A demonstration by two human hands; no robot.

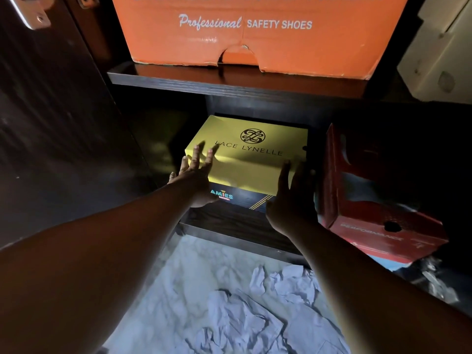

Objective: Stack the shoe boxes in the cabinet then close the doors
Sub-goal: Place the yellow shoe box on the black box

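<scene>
A yellow "Lace Lynelle" shoe box (250, 159) lies on top of a dark blue box (240, 199) on the cabinet's bottom shelf (229, 226). My left hand (194, 177) lies against the yellow box's front left corner with straight, spread fingers. My right hand (291, 198) is at its front right corner, fingers straight; whether it touches the box is unclear. An orange safety-shoes box (255, 34) stands on the shelf above (178, 81). A red shoe box (370, 200) lies tilted to the right of the stack.
The dark cabinet door (51, 123) stands open on the left, with a metal hinge at the top. A white box (439, 54) is at the upper right. Crumpled white paper (242, 310) covers the pale floor below the shelf. Dark crumpled plastic (431, 277) lies under the red box.
</scene>
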